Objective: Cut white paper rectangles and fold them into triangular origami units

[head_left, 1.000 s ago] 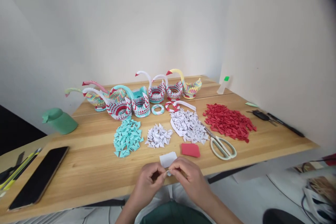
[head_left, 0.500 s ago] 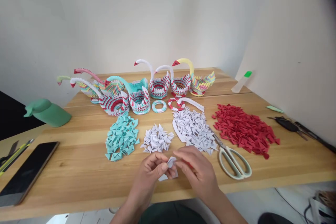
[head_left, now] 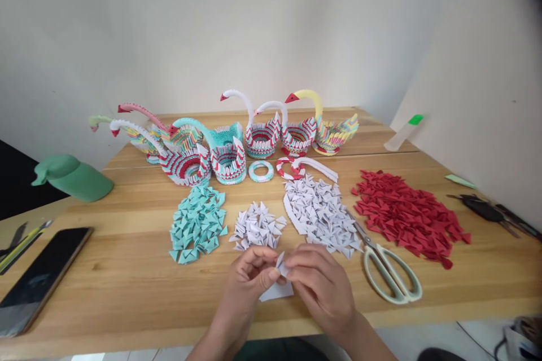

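Note:
Between my two hands, near the table's front edge, is a small folded white paper piece (head_left: pixel 281 264). My left hand (head_left: pixel 249 287) pinches it between thumb and fingers. From the other side, my right hand (head_left: pixel 322 287) has its thumb and fingertips closed on the same piece. Flat white paper (head_left: pixel 277 291) lies on the table just beneath my fingers, partly covered. Behind the hands are a small pile of white folded triangles (head_left: pixel 259 225) and a larger white pile (head_left: pixel 322 214). A turquoise pile (head_left: pixel 198 223) is at the left, a red pile (head_left: pixel 409 214) at the right.
Paper swans (head_left: pixel 186 163) stand along the back, with a turquoise-white ring (head_left: pixel 261 171) and a red-white ring (head_left: pixel 288 168) before them. Scissors (head_left: pixel 392 273) lie right of my hands. A phone (head_left: pixel 42 276) and green object (head_left: pixel 71 176) are left; keys (head_left: pixel 483 207) far right.
The view has shifted slightly. My right fingers have come together on the small piece, which now stands more upright. More of the flat paper below shows.

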Tool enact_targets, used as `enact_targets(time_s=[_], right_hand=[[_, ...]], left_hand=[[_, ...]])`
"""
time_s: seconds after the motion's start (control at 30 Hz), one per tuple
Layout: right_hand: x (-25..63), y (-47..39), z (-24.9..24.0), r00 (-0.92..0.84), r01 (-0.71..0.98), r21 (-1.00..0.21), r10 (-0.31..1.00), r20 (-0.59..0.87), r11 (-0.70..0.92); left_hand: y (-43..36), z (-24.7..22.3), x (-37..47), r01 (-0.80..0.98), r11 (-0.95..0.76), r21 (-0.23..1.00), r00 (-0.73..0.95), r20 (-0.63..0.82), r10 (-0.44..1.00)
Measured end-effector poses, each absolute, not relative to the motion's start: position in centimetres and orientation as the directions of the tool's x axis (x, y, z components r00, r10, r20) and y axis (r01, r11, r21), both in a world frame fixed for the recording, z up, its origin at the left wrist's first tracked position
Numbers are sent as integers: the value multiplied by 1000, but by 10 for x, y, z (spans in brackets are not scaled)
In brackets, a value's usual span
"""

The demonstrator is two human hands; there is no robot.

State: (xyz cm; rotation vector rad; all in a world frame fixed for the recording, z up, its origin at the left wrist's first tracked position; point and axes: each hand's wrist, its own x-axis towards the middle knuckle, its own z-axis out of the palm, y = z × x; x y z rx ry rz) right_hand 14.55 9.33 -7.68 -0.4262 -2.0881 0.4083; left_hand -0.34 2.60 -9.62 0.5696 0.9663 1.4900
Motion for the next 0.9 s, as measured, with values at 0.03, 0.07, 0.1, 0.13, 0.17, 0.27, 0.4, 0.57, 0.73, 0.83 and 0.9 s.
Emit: enact_targets(time_s=[0.03,0.07,0.1,0.13,0.17,0.27,0.4,0.57,0.73,0.83,0.9], right_hand=[[144,93,-77,-511,138,-429,435,741,893],[143,93,-77,-514,145,-405,419,748,903],[143,93,-77,-518,157,-379,402,755,912],[143,92,-77,-522,170,-350,385,761,921],[143,92,-77,-526,183,-323,370,766,928],[143,92,-76,-532,203,-274,341,775,940],[143,92,-79,-558,202,-260,329,761,944],[141,91,-82,-557,228,-273,355,750,935],[141,93,-81,-543,231,-402,460,703,886],[140,93,-82,-540,194,-543,551,637,817],[139,91,-82,-524,172,-655,631,572,736]], left_hand=[[25,-95,-4,-561,60,826,-174,-188,967],[24,-94,-4,-557,64,828,-178,-194,965],[24,-93,-4,-540,67,839,-185,-196,963],[24,-91,-5,-503,71,861,-192,-192,962],[23,-89,-7,-441,76,894,-201,-181,963],[23,-84,-12,-152,73,986,-243,-108,964],[23,-81,-17,45,78,996,-241,-66,968],[21,-84,-19,84,84,993,-242,-61,968],[16,-87,-20,339,26,941,-299,81,951],[14,-87,-21,426,-14,904,-272,143,952],[12,-88,-22,403,-26,915,-235,130,963]])
